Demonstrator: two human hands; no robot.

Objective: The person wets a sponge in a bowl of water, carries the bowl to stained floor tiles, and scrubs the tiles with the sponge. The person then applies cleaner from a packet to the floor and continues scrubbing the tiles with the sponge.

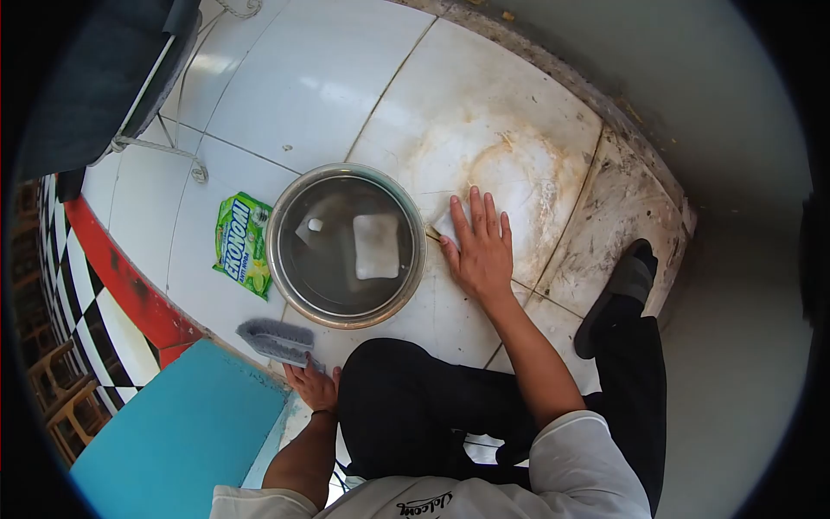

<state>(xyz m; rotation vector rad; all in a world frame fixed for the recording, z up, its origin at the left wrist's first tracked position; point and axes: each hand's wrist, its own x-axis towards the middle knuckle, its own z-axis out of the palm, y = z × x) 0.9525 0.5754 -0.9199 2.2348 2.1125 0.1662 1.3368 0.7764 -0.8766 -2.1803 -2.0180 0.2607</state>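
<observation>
My left hand [313,387] is closed on the near end of a scrub brush [275,340], whose grey bristles face up. My right hand [480,255] lies flat on the stained floor tile, fingers stretched out. Under its thumb side shows the edge of a white pad [447,227]; the palm hides most of it. Between my hands stands a round metal basin [418,259] of murky water. In it are a white sponge-like block [376,246] and a small white piece [315,225]. Left of the basin lies a green Ekonomi packet [242,246].
Brown stains [497,160] mark the white tiles by the grey wall [692,112]. My sandalled foot [627,290] is at the right. A turquoise block [186,415] stands at lower left. At upper left, a rope [156,145] hangs beside a dark object [95,78].
</observation>
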